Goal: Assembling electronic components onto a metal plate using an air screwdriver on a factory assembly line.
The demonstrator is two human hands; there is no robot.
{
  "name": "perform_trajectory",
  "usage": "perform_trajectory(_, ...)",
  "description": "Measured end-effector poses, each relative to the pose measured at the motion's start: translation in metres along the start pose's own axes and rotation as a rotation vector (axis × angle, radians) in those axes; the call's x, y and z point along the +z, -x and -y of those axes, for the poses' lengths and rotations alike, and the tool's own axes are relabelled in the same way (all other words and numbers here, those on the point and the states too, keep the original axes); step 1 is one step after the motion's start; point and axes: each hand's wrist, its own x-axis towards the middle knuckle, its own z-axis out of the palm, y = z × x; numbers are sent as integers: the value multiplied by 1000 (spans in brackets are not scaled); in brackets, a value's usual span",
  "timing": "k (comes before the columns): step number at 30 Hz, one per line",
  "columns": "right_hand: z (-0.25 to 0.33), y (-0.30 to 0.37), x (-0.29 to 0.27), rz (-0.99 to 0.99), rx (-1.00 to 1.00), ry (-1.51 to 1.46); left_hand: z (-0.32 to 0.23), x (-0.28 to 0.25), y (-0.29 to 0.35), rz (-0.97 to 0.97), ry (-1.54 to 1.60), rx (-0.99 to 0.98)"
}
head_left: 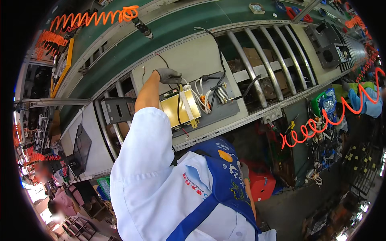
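My left hand (168,75), in a dark grey glove, reaches over the far edge of an electronics assembly. Its fingers are closed together at a white wire (184,82). Below them a gold metal box (177,109) with a pale strip across it sits on a flat grey panel (228,111). White cables loop beside the box, next to a coiled metal spring-like part (222,94) and a black cable (220,52). My right hand (244,170), also gloved, hangs low beside the blue apron; its fingers are mostly hidden.
The panel lies on a pale board (193,52) over a conveyor with metal rollers (246,68). A black bracket-like part (116,110) stands left, a dark metal housing (327,54) far right. An orange coiled hose with a driver (142,28) hangs above. A red box (260,184) sits below.
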Motion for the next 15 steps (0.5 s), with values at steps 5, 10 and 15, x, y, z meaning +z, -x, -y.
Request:
perform_trajectory(5,-17,-17,13,-33,-46,33,9,-8,11,159,-189,-96)
perform_trajectory(10,25,-13,9,-46,-36,122,38,-53,15,181,-305,-203)
perform_trajectory(15,23,-2,9,-88,76,74,1,30,15,170,-421,39)
